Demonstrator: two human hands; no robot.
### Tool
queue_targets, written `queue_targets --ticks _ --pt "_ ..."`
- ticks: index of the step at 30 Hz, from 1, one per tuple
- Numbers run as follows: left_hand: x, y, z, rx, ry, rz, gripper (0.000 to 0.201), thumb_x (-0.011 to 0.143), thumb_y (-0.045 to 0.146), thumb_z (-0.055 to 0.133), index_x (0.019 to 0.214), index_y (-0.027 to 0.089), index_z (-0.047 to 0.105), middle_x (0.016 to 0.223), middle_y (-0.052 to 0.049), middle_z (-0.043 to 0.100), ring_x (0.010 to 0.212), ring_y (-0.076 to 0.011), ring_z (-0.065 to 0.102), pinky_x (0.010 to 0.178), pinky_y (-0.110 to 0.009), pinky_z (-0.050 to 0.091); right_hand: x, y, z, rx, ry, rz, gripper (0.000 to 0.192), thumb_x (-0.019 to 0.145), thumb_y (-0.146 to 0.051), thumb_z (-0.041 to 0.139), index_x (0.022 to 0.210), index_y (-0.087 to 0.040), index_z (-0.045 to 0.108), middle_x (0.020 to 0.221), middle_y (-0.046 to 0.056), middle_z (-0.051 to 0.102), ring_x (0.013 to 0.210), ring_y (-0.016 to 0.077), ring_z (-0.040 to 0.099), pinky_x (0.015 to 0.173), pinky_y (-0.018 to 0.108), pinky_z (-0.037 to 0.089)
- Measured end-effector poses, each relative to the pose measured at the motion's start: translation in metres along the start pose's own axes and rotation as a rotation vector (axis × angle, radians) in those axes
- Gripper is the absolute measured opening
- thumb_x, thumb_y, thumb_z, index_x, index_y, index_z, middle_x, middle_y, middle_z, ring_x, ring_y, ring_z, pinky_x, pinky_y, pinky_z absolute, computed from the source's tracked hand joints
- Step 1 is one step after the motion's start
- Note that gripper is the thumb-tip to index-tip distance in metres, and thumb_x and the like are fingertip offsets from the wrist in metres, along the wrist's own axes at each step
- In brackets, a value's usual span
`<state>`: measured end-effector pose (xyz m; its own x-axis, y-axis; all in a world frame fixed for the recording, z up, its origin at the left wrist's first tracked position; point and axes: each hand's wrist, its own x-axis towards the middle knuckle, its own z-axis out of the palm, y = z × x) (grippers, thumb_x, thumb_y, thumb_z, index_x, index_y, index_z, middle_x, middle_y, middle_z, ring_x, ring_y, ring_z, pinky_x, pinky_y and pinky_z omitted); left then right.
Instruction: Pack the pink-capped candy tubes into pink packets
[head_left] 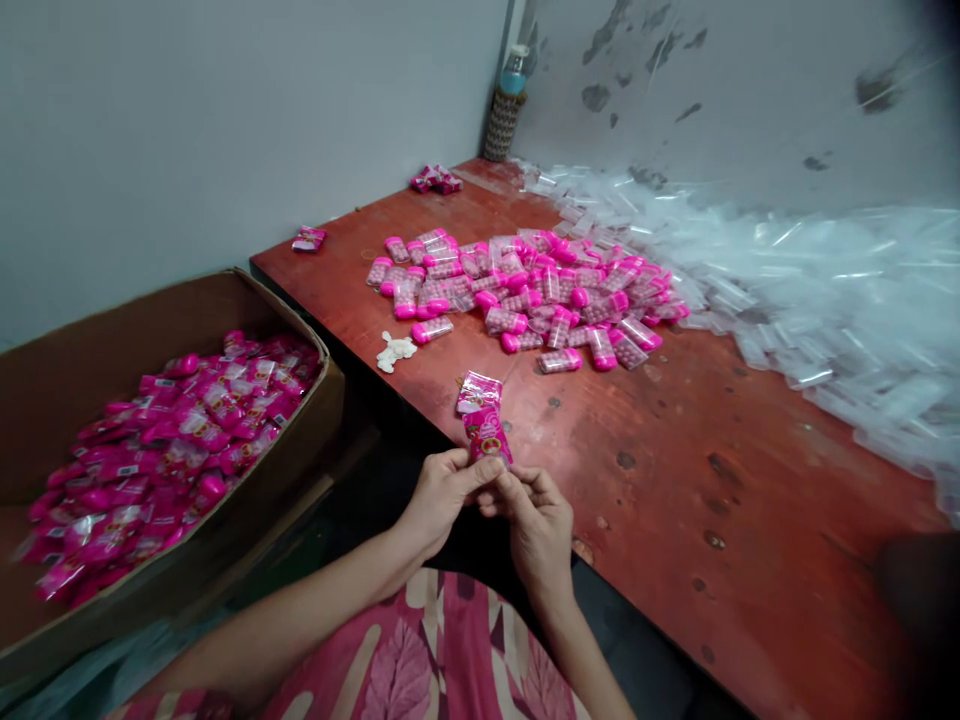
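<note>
Both hands — left hand (442,492), right hand (531,518) — pinch one glossy pink plastic candy packet (484,420) upright at the red-brown wooden tabletop (675,470) edge, fingers grasping its lower end (probably to steady it); brown cardboard box (90,350) of packets at left.

A reddish-brown table (675,470) (scuffed and spotted) carries a heap of pink-capped containers (525,290), a long drift of clear plastic sleeves (825,290) along the wall, and a small white scrap (394,351).
</note>
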<state>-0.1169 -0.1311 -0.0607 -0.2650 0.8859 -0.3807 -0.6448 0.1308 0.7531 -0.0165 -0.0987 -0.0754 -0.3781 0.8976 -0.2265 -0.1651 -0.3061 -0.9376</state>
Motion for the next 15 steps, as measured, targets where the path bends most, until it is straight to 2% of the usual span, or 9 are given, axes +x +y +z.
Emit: queue_targets --ticks 2,4,6,7,8,9,11,13,15 --pt "0.0 0.001 -0.002 -0.013 -0.04 -0.033 0.026 0.067 0.034 0.065 0.065 0.008 0.06 0.052 0.0 0.052 0.045 -0.008 0.048 0.048 -0.024 0.04 0.002 0.0 -0.004 -0.053 -0.015 0.004 0.018 0.076 -0.032 0.059 0.08 -0.017 0.05 0.053 -0.004 0.058 0.044 0.0118 0.057 0.044 0.023 0.048" --pt "0.0 0.004 -0.005 -0.022 -0.052 -0.06 0.028 0.066 0.035 0.066 0.064 0.008 0.061 0.055 -0.003 0.057 0.049 -0.0114 0.053 0.054 -0.027 0.044 0.005 -0.005 -0.009 -0.226 -0.043 -0.028 0.019 0.078 -0.035 0.056 0.078 -0.018 0.049 0.052 -0.003 0.057 0.043 0.0122 0.055 0.043 0.024 0.047" --pt "0.001 0.006 -0.008 0.006 -0.013 -0.08 0.028 0.063 0.035 0.069 0.065 0.008 0.064 0.062 -0.006 0.061 0.056 -0.0138 0.057 0.061 -0.03 0.046 0.008 -0.016 -0.013 -0.523 -0.062 -0.185 0.023 0.076 -0.039 0.057 0.084 -0.019 0.051 0.066 0.002 0.061 0.056 0.0165 0.06 0.052 0.03 0.05" --pt "0.002 0.007 -0.009 0.04 0.009 -0.088 0.027 0.061 0.035 0.07 0.066 0.009 0.065 0.065 -0.006 0.063 0.059 -0.0142 0.058 0.063 -0.029 0.046 0.011 -0.024 -0.014 -0.695 -0.087 -0.313 0.031 0.073 -0.042 0.06 0.092 -0.019 0.052 0.081 0.007 0.063 0.07 0.021 0.062 0.062 0.036 0.051" --pt "0.002 0.008 -0.009 0.082 0.02 -0.095 0.027 0.059 0.034 0.071 0.066 0.009 0.066 0.066 -0.006 0.063 0.061 -0.0144 0.058 0.064 -0.028 0.046 0.014 -0.032 -0.014 -0.862 -0.136 -0.455 0.044 0.069 -0.045 0.062 0.103 -0.019 0.051 0.099 0.012 0.06 0.089 0.0262 0.059 0.074 0.042 0.049" --pt "0.003 0.009 -0.009 0.126 0.014 -0.099 0.027 0.058 0.034 0.071 0.066 0.009 0.066 0.065 -0.006 0.063 0.062 -0.0147 0.058 0.063 -0.027 0.045 0.017 -0.04 -0.013 -1.012 -0.213 -0.589 0.059 0.066 -0.048 0.064 0.114 -0.019 0.046 0.116 0.015 0.052 0.105 0.0305 0.05 0.085 0.048 0.042" --pt "0.003 0.01 -0.009 0.195 -0.017 -0.091 0.026 0.058 0.034 0.07 0.064 0.01 0.066 0.061 -0.004 0.062 0.06 -0.0157 0.057 0.059 -0.026 0.043 0.024 -0.053 -0.008 -1.231 -0.413 -0.769 0.081 0.061 -0.057 0.062 0.127 -0.017 0.035 0.134 0.017 0.034 0.123 0.0346 0.03 0.097 0.053 0.028" --pt "0.003 0.009 -0.008 0.238 -0.029 -0.073 0.023 0.058 0.033 0.069 0.059 0.01 0.065 0.056 -0.003 0.06 0.057 -0.0157 0.055 0.055 -0.025 0.041 0.029 -0.059 -0.001 -1.348 -0.55 -0.829 0.091 0.06 -0.064 0.057 0.13 -0.012 0.03 0.135 0.02 0.031 0.125 0.0359 0.024 0.1 0.054 0.022" --pt "0.002 0.008 -0.007 0.268 -0.029 -0.066 0.019 0.057 0.029 0.067 0.053 0.011 0.063 0.051 -0.001 0.057 0.054 -0.0148 0.053 0.052 -0.024 0.038 0.031 -0.056 0.004 -1.39 -0.57 -0.837 0.096 0.058 -0.069 0.053 0.128 -0.007 0.032 0.13 0.023 0.037 0.121 0.0372 0.03 0.098 0.053 0.025"
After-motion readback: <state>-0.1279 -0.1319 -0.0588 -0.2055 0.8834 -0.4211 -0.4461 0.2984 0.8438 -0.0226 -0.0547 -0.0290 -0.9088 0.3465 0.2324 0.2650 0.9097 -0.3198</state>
